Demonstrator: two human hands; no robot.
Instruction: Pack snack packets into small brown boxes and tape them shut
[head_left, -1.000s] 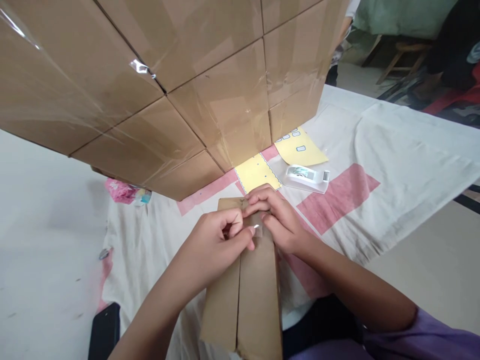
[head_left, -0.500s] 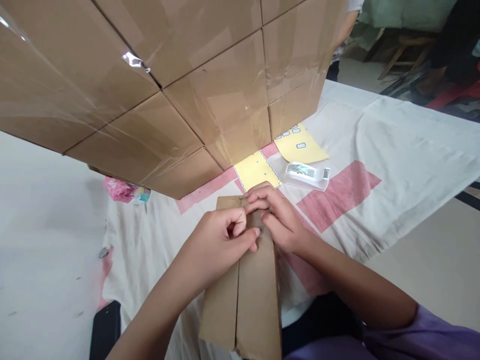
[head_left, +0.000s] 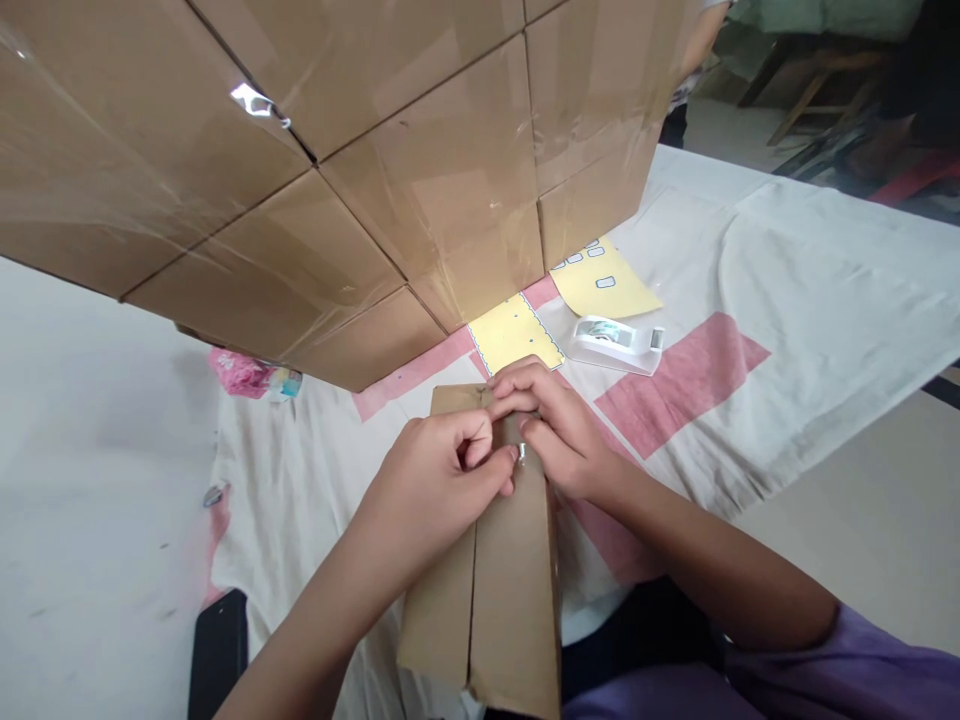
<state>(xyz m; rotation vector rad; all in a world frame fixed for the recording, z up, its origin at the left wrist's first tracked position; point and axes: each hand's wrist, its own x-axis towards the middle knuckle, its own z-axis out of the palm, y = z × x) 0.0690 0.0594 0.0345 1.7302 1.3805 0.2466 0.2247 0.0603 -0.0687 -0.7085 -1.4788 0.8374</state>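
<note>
On cloth [head_left: 315,460], the curled left hand [head_left: 442,475] and right hand [head_left: 561,438] partly hide a carton [head_left: 516,590], both grips unclear.

Brown carton [head_left: 516,580]; white tape dispenser [head_left: 616,346]

The carton [head_left: 514,590] is matt cardboard; the tape scrap [head_left: 522,453], glossy clear plastic; the stacked boxes [head_left: 465,180], smooth cardboard under shiny film [head_left: 253,100]. The tape dispenser [head_left: 619,347] is smooth white plastic; the tablecloth [head_left: 307,470], wrinkled matt fabric; the yellow sheets [head_left: 514,340], matt paper; the stool [head_left: 817,95], dim and blurred, looks wooden.
</note>
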